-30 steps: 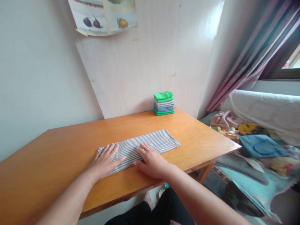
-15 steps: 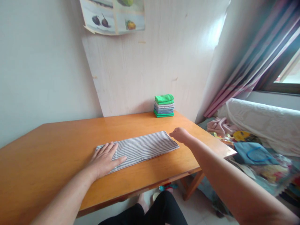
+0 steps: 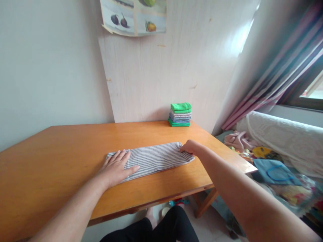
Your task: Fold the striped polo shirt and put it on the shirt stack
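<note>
A grey-and-white striped cloth (image 3: 156,158), folded into a long band, lies flat on the orange wooden table (image 3: 58,151). My left hand (image 3: 116,167) rests flat on the cloth's left end, fingers stretched out. My right hand (image 3: 189,147) is at the cloth's right end, fingers curled and pinching the edge of the fabric. A neat stack of folded cloths (image 3: 180,114), green on top with grey and blue ones beneath, stands at the table's back edge against the wall.
A pale wooden panel (image 3: 171,67) leans on the wall behind the table, with a fruit poster (image 3: 135,15) above. To the right, beyond the table's edge, a bed (image 3: 282,134) holds clothes and a blue bag (image 3: 275,168); striped curtains (image 3: 285,64) hang there.
My right hand left the middle of the cloth, went to its right end and closed on the edge. My left hand stayed flat on the left end. The view shifted slightly.
</note>
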Available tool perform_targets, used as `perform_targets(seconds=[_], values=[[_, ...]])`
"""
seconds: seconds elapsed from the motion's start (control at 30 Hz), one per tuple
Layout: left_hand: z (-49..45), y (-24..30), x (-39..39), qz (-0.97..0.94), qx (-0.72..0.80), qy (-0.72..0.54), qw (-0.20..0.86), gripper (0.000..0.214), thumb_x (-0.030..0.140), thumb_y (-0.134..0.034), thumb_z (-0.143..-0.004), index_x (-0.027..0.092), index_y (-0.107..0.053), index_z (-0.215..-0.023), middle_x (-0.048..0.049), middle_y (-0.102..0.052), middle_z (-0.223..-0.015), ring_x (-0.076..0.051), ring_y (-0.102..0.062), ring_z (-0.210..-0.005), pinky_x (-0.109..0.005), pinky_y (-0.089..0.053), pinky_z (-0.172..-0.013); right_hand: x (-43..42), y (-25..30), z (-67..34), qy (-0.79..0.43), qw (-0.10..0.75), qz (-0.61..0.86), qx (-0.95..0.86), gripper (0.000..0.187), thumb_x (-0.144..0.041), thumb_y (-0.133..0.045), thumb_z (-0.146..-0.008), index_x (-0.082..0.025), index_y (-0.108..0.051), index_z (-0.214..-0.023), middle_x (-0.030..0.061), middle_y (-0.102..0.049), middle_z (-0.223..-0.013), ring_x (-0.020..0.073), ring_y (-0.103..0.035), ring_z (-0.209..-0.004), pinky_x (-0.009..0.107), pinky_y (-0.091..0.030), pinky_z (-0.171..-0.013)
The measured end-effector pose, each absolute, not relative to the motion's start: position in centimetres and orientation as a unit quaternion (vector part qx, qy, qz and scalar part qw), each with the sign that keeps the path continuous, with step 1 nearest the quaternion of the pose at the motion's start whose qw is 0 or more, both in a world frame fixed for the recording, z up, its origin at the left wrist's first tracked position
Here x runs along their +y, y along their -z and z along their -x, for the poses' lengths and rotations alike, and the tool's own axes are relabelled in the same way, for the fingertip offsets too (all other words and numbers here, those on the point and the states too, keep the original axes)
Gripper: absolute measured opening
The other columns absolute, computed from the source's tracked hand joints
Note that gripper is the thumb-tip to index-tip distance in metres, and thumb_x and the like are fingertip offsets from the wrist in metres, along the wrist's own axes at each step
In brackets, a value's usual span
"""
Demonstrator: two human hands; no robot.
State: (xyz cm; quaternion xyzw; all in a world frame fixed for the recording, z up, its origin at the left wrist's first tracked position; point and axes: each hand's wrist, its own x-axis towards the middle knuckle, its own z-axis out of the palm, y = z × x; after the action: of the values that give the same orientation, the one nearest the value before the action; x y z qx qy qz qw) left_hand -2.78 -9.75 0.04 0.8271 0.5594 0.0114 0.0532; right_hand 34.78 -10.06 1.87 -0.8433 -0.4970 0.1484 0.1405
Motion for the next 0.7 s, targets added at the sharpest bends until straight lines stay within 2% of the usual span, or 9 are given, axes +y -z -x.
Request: perform_targets(seconds=[0.1,0.3,0.47,0.7], values=[[2.7,-0.2,-9.9,-0.827,0.559,-0.012,0.054,0.104,0.087,-0.026,-0.078,0.019,-0.020,-0.157,-0.0065,-0.010,-0.163,-0.032,-0.008,-0.151,-0.054,-0.005,-0.119,-10.2,-1.8,-34.5,-0.196,0.138,0.835,-0.496,0.011,-0.023,-0.068,-0.073,-0.012,-0.070,-0.071,0.0020,-0.066,-0.060,0.0132,-0.059,-0.053,0.022,-0.041,-0.047],[2.8,0.4,-9.7,-0.831,0.554,-0.025,0.049,0.103,0.087,-0.026,-0.078,0.020,-0.021,-0.157,-0.0067,-0.010,-0.163,-0.033,-0.008,-0.150,-0.053,-0.003,-0.119,-9.9,-3.0,-34.5,-0.207,0.168,0.820,-0.506,0.007,-0.020,-0.069,-0.069,-0.013,-0.070,-0.069,0.0020,-0.066,-0.063,0.0138,-0.061,-0.063,0.020,-0.037,-0.048],[2.7,0.1,-9.9,-0.831,0.553,-0.025,0.054,0.103,0.086,-0.026,-0.078,0.020,-0.021,-0.157,-0.0067,-0.011,-0.163,-0.032,-0.008,-0.151,-0.052,-0.005,-0.119,-10.5,-3.5,-34.4,-0.270,0.211,0.812,-0.473,0.009,-0.022,-0.067,-0.072,-0.013,-0.066,-0.071,0.0051,-0.069,-0.069,0.0149,-0.062,-0.059,0.022,-0.040,-0.047],[2.5,-0.4,-10.4,-0.829,0.555,-0.022,0.066,0.105,0.087,-0.024,-0.078,0.018,-0.020,-0.157,-0.0070,-0.011,-0.163,-0.031,-0.007,-0.151,-0.050,-0.007,-0.119,-10.9,-5.8,-33.0,-0.349,0.251,0.763,-0.483,0.002,-0.015,-0.063,-0.070,-0.013,-0.064,-0.070,0.0070,-0.070,-0.074,0.0160,-0.064,-0.060,0.024,-0.047,-0.051]])
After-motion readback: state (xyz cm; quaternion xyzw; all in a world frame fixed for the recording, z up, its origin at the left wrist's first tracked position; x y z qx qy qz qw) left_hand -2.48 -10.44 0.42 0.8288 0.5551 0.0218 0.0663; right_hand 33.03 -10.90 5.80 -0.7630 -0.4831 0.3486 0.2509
